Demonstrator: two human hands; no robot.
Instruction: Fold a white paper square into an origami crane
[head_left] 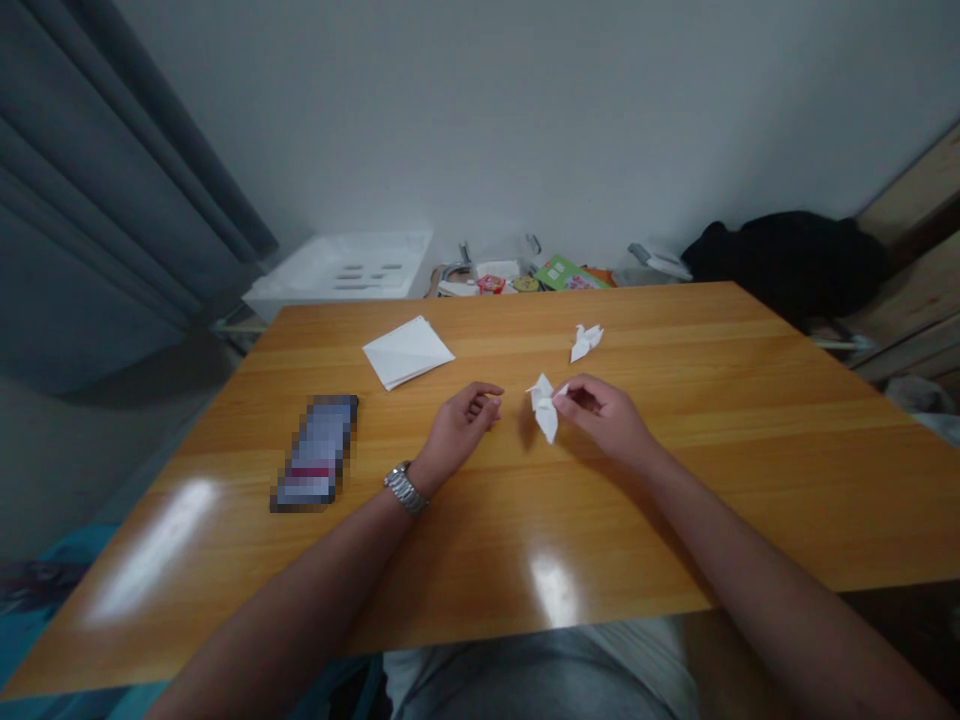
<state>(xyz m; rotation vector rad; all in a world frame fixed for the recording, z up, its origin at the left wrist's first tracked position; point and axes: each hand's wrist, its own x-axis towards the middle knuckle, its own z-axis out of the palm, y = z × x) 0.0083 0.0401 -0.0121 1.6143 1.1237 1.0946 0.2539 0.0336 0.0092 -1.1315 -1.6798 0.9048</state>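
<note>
Between the thumb and fingers of my right hand [598,412] is a white folded paper crane [544,404], pinched at one end. Its wings are spread and it is held a little above the wooden table [645,520]. My left hand [466,412] is to the left of the crane, apart from it. Its fingers are loosely curled, with a small gap between thumb and forefinger and nothing visible in them. A second white paper crane [586,342] rests on the table beyond my right hand.
A stack of white paper squares [409,352] lies at the back left of the table. Nearer on the left is a blurred-out phone [316,455]. Behind the table are a white plastic bin [345,265], a green packet [568,273] and a black cloth heap [787,258].
</note>
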